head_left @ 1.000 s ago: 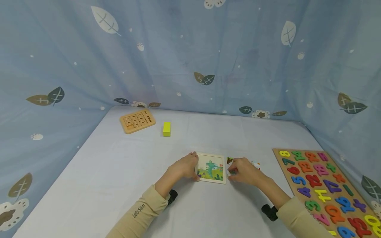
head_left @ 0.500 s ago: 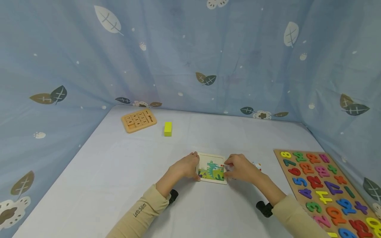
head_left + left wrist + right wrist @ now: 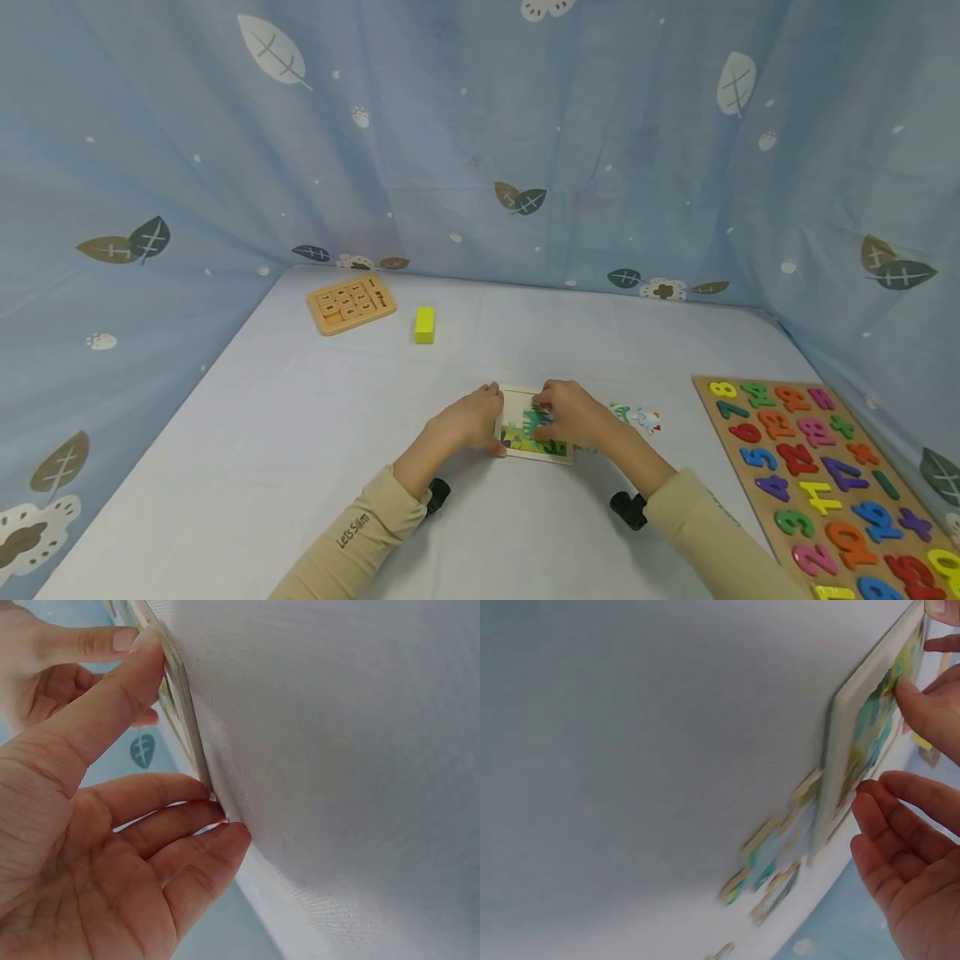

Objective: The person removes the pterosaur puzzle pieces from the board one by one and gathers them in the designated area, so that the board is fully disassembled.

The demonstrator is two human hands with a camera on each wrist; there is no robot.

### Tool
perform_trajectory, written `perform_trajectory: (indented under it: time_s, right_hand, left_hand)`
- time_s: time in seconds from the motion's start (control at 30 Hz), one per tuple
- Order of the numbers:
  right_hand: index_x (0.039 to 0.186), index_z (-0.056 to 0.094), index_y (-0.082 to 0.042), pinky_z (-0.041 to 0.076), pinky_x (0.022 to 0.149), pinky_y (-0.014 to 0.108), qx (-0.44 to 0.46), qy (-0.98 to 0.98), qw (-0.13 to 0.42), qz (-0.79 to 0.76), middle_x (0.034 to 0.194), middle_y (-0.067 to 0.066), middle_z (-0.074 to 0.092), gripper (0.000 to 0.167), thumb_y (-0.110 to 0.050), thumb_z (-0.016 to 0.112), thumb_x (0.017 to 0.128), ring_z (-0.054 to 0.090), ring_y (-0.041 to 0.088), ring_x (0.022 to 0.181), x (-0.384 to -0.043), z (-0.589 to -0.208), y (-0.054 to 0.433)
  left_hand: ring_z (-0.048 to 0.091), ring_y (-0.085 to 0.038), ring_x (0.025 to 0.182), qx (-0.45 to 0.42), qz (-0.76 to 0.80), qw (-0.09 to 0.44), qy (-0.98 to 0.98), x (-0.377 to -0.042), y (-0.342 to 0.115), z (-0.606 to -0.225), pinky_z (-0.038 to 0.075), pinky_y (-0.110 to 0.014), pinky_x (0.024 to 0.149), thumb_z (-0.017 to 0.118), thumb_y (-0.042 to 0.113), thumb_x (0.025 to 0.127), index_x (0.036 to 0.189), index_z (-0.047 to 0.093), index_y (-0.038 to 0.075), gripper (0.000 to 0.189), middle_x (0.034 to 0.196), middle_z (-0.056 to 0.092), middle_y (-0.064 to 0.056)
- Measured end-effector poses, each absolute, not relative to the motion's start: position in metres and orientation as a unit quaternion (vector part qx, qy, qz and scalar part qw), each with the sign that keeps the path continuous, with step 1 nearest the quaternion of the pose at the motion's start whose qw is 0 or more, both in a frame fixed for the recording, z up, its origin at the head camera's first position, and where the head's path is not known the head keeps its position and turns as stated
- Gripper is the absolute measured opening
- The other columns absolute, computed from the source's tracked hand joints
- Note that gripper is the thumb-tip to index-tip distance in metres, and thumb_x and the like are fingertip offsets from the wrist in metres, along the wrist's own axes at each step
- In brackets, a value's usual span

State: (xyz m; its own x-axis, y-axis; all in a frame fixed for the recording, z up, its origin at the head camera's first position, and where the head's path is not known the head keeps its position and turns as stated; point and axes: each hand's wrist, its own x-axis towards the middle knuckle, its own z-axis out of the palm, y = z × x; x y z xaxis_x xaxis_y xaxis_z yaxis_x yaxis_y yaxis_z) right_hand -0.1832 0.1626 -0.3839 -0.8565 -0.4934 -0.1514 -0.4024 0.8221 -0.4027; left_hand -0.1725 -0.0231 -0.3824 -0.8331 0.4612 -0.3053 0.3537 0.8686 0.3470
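A square wooden jigsaw puzzle (image 3: 517,443) with a green dinosaur picture lies on the white-covered table in front of me. My left hand (image 3: 474,419) holds its left side, thumb at the near corner and fingertips at the far one; the left wrist view shows the thumb (image 3: 150,645) on the frame's rim. Over the picture reaches my right hand (image 3: 576,414). In the right wrist view its thumb (image 3: 911,697) touches the picture and its fingers (image 3: 866,806) are at the frame's far edge, apart from the thumb, with no piece visible between them.
Loose jigsaw pieces (image 3: 637,418) lie right of the puzzle; several (image 3: 769,847) show by its frame in the right wrist view. A number board (image 3: 795,467) lies at the right, a yellow block (image 3: 424,325) and a wooden number slide puzzle (image 3: 351,305) at the back left.
My right hand has moved left from the loose pieces, past the puzzle's right edge, to over its picture. The left hand has kept its hold on the left side.
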Motion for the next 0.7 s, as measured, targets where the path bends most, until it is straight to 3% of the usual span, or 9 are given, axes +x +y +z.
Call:
perform_trajectory:
  time_s: [0.27,0.7]
  right_hand:
    - [0.117,0.066,0.006,0.053,0.072,0.03,-0.244,0.94,0.155,-0.182,0.091,0.006,0.06,0.045,-0.015,0.079,0.078,0.055,0.014,0.08,-0.1842,-0.3825,0.1555]
    - [0.1,0.068,-0.002,0.047,0.062,0.024,-0.243,0.946,0.104,-0.187,0.079,0.002,0.061,0.039,-0.021,0.085,0.071,0.051,0.011,0.07,-0.183,-0.3829,0.1539]
  left_hand:
    - [0.03,-0.03,0.144,0.214,0.144,0.193,0.947,-0.172,-0.0241,-0.3822,0.03,-0.039,0.118,0.082,0.029,0.076,0.144,0.037,-0.006,0.088,0.154,0.032,-0.021]
    - [0.032,-0.031,0.144,0.216,0.14,0.192,0.947,-0.1723,-0.0237,-0.382,0.032,-0.04,0.116,0.082,0.029,0.076,0.143,0.038,-0.007,0.088,0.153,0.034,-0.022]
